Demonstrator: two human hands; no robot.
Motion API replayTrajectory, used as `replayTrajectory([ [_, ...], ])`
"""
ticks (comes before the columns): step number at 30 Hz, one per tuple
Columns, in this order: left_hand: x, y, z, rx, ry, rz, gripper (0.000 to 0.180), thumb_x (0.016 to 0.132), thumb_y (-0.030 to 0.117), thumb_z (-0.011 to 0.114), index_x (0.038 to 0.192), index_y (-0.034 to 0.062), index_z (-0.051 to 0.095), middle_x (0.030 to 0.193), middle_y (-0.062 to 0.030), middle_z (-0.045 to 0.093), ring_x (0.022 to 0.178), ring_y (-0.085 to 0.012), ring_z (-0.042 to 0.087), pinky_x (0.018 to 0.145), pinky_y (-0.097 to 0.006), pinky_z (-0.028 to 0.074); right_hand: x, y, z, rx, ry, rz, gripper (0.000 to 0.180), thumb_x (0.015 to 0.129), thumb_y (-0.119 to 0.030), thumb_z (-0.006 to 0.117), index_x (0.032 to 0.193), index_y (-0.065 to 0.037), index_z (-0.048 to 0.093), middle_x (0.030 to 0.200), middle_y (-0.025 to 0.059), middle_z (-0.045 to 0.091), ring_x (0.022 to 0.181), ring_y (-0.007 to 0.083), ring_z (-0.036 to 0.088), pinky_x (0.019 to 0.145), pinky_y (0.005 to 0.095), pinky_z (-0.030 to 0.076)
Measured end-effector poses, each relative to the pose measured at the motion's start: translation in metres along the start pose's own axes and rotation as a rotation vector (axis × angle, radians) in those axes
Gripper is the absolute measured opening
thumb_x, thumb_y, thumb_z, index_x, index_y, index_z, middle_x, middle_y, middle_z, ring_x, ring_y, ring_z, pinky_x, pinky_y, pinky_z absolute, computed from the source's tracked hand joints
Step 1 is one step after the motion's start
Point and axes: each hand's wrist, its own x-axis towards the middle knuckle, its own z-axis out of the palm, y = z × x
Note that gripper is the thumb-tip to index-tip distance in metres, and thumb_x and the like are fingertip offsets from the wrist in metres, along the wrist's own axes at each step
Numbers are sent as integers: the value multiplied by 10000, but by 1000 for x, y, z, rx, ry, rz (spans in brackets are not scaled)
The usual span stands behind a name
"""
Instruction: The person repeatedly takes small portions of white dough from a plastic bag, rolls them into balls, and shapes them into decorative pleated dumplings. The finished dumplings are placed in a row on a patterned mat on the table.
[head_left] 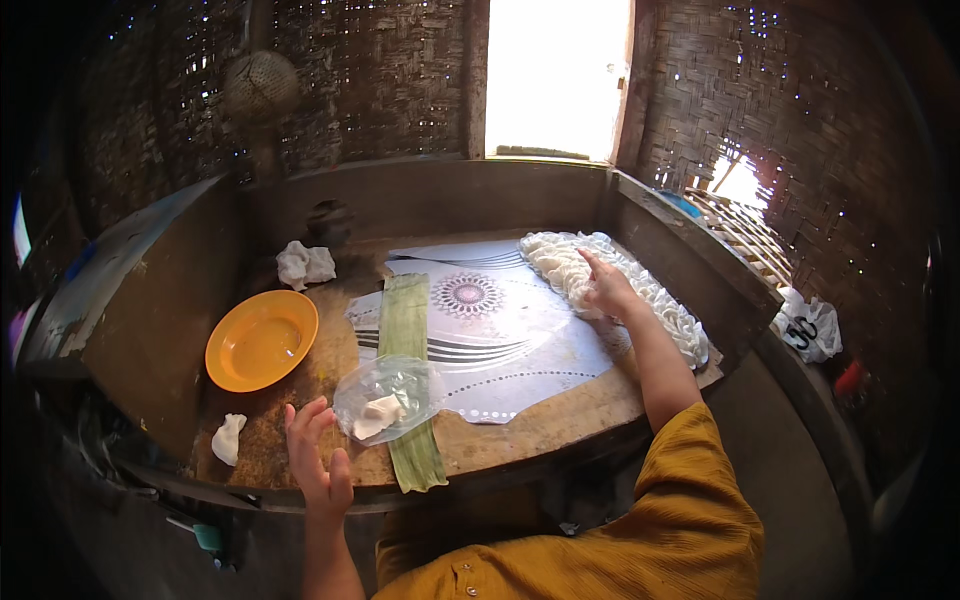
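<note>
My right hand (605,288) reaches over a long heap of overlapping thin white pieces (665,305) on the table's right side. Its index finger points away from me, the other fingers are partly hidden, and nothing shows in its grasp. My left hand (320,460) hovers at the near edge with fingers apart and no object in them. Beside it lies a clear plastic sheet (425,385) with a pale dough-like lump (380,414) on or under it. A long green leaf strip (405,315) runs beneath that plastic.
A patterned white sheet (490,340) covers the middle of the wooden table (530,430). Left stand an orange dish (262,340), a crumpled white bag (305,265) and a small white piece (228,440). Raised boards (420,200) border the table. A plastic bag (808,328) hangs at right.
</note>
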Motion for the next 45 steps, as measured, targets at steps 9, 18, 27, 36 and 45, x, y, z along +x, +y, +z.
replayTrajectory([
  [9, 2, 2, 0, -12, -9, 21, 370, 754, 185, 496, 1074, 7, 549, 1127, -183, 570, 1095, -322, 535, 1078, -578, 203, 1, -5, -4, -186, 139, -98, 825, 644, -17, 714, 1385, -167, 381, 1226, 148, 476, 1157, 318, 471, 1003, 370, 402],
  [18, 3, 3, 2, 112, -151, -10, 297, 805, 221, 553, 1069, 91, 594, 1095, -100, 624, 1014, -242, 608, 1044, -598, 245, 7, -165, -12, -66, 375, -693, 114, 663, -144, 768, 682, -110, 661, 1104, 40, 573, 1130, 260, 472, 941, 424, 364],
  [27, 3, 2, 1, 92, -196, -24, 354, 804, 256, 578, 1108, 77, 588, 1079, -108, 617, 1025, -265, 589, 1061, -589, 206, -5, -363, 85, 117, 29, -1010, 352, 816, -323, 638, 1136, -176, 647, 1428, 101, 330, 1343, 356, 220, 1064, 543, 209],
  [36, 2, -2, 1, 133, -168, -73, 333, 774, 250, 622, 1059, 84, 576, 1014, -89, 603, 962, -258, 578, 1030, -605, 241, 19, -464, 157, -122, -408, -794, 687, 893, -679, 187, 1305, -254, 536, 1556, 68, 18, 1414, 335, -108, 1100, 583, -25],
  [45, 1, -1, 2, 111, -174, -99, 274, 793, 250, 619, 997, 68, 602, 955, -79, 611, 967, -234, 580, 1059, -591, 207, 19, -465, 168, -154, -485, -822, 726, 909, -664, 149, 1236, -202, 604, 1558, 15, 27, 1416, 284, -128, 1126, 508, -35],
])
